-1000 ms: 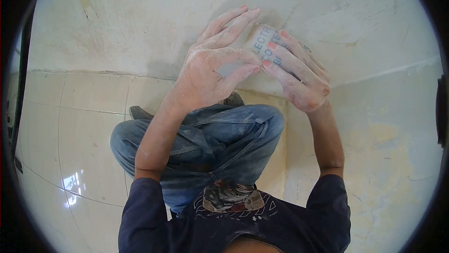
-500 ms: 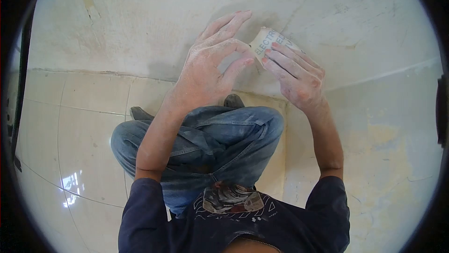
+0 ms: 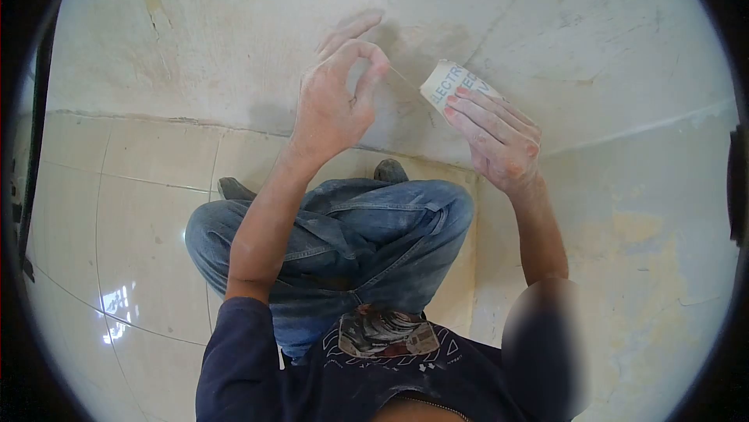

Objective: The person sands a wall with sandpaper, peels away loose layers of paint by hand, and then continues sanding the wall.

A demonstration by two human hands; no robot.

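Head view, with the clock face laid over the picture: the left hand [image 3: 331, 106], dusted pale, sits toward 11 o'clock, its thumb and index finger meeting in a pinch on a thin strand [image 3: 403, 79]. The strand slants from that pinch toward 4 o'clock, to the near edge of a curved, printed sheet [image 3: 446, 83]; whether it joins the sheet I cannot tell. The sheet lies between 1 and 2 o'clock, gripped under the fingers of the right hand [image 3: 499, 137], also dusty, at about 2 o'clock. Behind both hands spans a scuffed, pale wall [image 3: 234, 47]. Bent legs in blue jeans [image 3: 335, 219] lie just below centre, and glossy floor tiles [image 3: 148, 227] spread from 8 to 9 o'clock.
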